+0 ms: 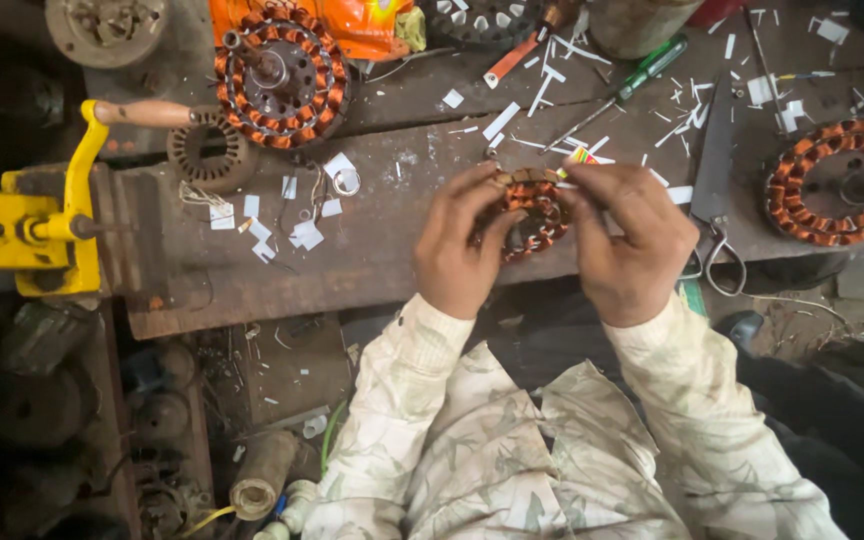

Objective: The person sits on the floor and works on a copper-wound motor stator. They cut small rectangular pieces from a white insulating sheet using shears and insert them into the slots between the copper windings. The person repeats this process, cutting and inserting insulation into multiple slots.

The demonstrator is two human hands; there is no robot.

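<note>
Head view. I saw both hands meet over the worn wooden surface (372, 250), just above centre. The left hand (462, 250) and right hand (632, 245) each had a closed grip on a small copper-wound stator (532, 215), held between them, fingers curled round its rim. Scissors (717, 190) lay at 3 o'clock of the right hand, and beyond them a larger wound stator (837, 180) rested near the right edge. Another wound stator (280, 75) sat at 10 o'clock of the hands, a bare laminated core (212, 150) beside it. A green-handled screwdriver (632, 80) lay at 1 o'clock among white paper scraps. A yellow hand-crank winder (42, 230) stood at 9 o'clock.
</note>
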